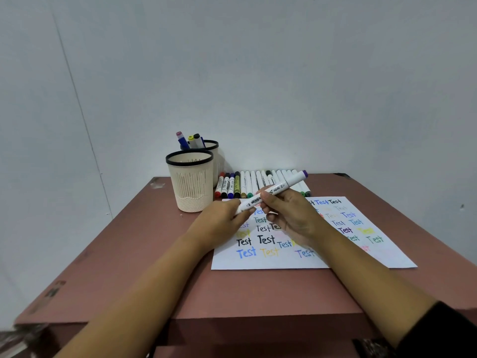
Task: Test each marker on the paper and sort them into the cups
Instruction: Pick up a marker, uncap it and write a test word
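Observation:
Both hands hold one white marker [281,189] with a purple end cap, slanted above the paper [335,257]. My right hand [289,215] grips its middle. My left hand [222,220] grips its lower left end, which the fingers hide. The paper carries many coloured "Test" words. A row of several markers [247,184] lies behind the paper. Two cream cups with black rims stand at the back left: the near cup [191,187] looks empty, the far cup [215,151] holds several markers.
The brown table [129,267] has its front edge near the frame's bottom and its left edge running diagonally. A grey wall rises right behind the cups and marker row. A dark sleeve covers my right forearm at the lower right.

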Demonstrator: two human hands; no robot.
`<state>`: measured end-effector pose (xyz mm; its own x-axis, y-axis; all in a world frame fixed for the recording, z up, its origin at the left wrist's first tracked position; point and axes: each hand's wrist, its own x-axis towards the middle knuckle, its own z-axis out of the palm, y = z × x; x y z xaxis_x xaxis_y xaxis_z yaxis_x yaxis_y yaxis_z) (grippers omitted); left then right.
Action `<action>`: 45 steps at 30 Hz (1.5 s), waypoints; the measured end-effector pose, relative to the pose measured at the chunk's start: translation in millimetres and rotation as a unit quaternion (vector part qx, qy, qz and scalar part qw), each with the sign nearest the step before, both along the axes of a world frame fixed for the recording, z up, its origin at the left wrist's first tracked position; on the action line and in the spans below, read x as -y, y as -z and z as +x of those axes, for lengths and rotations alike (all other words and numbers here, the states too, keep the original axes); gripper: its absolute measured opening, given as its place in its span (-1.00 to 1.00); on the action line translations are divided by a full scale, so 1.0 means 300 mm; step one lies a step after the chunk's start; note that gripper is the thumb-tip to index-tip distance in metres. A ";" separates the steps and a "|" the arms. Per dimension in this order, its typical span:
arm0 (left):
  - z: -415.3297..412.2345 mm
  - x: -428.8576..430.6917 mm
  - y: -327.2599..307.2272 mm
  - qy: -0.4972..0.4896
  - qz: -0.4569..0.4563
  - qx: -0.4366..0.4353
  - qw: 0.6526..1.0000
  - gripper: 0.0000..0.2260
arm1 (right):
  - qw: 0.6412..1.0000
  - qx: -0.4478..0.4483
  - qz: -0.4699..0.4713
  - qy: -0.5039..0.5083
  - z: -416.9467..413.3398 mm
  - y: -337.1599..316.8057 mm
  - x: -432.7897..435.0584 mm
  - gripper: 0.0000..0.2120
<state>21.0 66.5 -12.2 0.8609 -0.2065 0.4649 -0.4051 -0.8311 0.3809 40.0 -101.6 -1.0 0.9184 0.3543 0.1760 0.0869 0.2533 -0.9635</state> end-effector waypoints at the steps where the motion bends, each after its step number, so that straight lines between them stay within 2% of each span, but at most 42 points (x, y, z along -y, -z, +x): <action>1: 0.002 -0.003 0.001 -0.001 -0.009 -0.010 1.000 -0.69 | 1.000 0.009 -0.005 0.000 -0.003 -0.002 0.001 -0.93; 4: 0.008 -0.018 0.003 -0.020 -0.031 0.002 0.999 -0.67 | 1.000 0.001 0.014 0.027 -0.009 -0.011 -0.005 -0.93; 9: 0.014 -0.031 -0.005 -0.086 -0.104 0.035 0.990 -0.75 | 0.976 -0.088 0.172 0.098 -0.002 -0.037 0.016 -0.87; 12: 0.024 -0.041 0.000 -0.129 -0.158 0.015 0.979 -0.75 | 0.966 -0.116 0.209 0.095 0.001 -0.038 0.030 -0.87; 19: 0.065 -0.082 0.028 -0.146 -0.246 -0.058 0.957 -0.79 | 0.989 -0.068 0.063 0.119 0.061 -0.071 0.004 -0.78; 26: 0.081 -0.094 0.035 -0.145 -0.290 -0.073 0.943 -0.80 | 0.977 -0.003 -0.078 0.197 0.168 -0.069 -0.134 -0.89; 32: 0.090 -0.095 0.032 -0.144 -0.298 -0.064 0.941 -0.79 | 0.961 -0.009 -0.108 0.254 0.216 0.009 -0.200 -0.84; 38: 0.093 -0.096 0.037 -0.139 -0.293 -0.062 0.944 -0.81 | 0.957 0.026 -0.135 0.256 0.219 0.033 -0.216 -0.80; 45: 0.099 -0.097 0.040 -0.137 -0.292 -0.059 0.945 -0.80 | 0.960 0.026 -0.142 0.239 0.228 0.037 -0.221 -0.82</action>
<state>50.7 95.6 -24.4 0.8976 0.2935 0.3290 -0.1317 -0.5336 0.8354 108.4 -35.2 -12.0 0.9806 -0.0648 0.1849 0.1780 -0.1000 -0.9789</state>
